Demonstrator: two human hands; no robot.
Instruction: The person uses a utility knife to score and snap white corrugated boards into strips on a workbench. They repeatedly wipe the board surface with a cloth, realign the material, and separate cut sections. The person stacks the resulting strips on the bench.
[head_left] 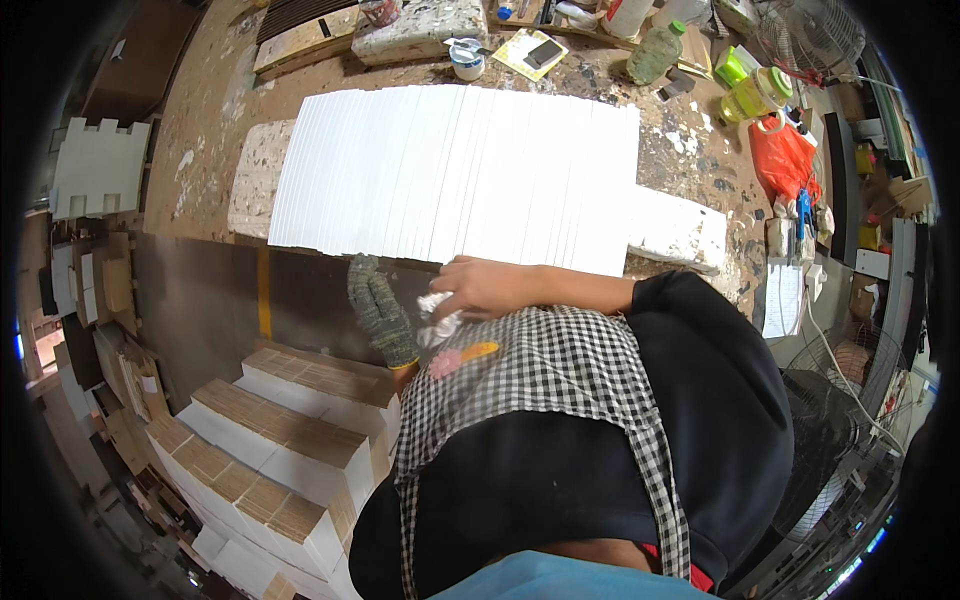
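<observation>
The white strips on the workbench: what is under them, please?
A paint-stained left slab end and a paint-stained right slab end stick out from under the white strips, on the workbench. Whether they join is hidden by the strips.

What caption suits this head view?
A gloved left hand and a bare right hand holding a crumpled white item, before white panels laid across a paint-spotted workbench.

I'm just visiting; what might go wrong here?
The row of white boards reaches about the front edge of the table, so a bump might push some off. The blue-and-white cup stands close behind them; if knocked, it might spill onto them. The right hand is ungloved, unlike the left hand, so a board's edge might scrape it.
</observation>
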